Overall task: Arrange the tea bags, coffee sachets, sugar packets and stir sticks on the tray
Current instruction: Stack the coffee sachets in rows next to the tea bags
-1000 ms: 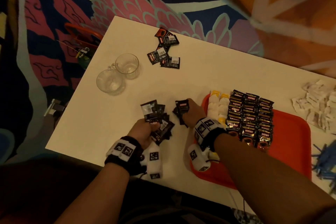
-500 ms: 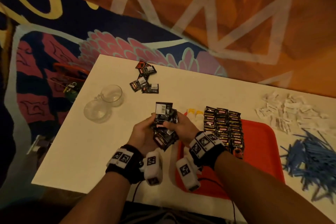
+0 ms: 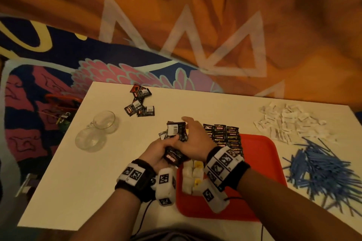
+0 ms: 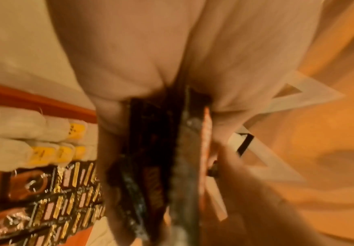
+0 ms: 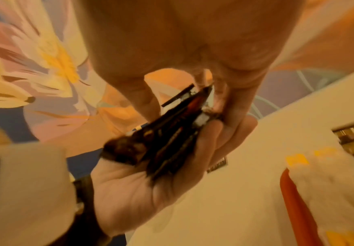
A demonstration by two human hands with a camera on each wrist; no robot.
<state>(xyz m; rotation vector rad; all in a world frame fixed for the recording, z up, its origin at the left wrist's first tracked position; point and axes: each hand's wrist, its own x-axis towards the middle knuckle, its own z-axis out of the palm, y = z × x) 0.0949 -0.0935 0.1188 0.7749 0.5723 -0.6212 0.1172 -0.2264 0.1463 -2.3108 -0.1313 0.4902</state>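
dark coffee sachets (image 3: 175, 139) bunched between both hands, beside red tray (image 3: 260, 172).

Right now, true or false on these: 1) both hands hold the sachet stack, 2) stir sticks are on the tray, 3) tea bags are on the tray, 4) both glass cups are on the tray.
1. True: left hand and right hand hold the coffee sachet stack.
2. False: the stir sticks lie on the table, right of the tray.
3. True: tea bags sit at its left edge.
4. False: the glass cups stand on the table.
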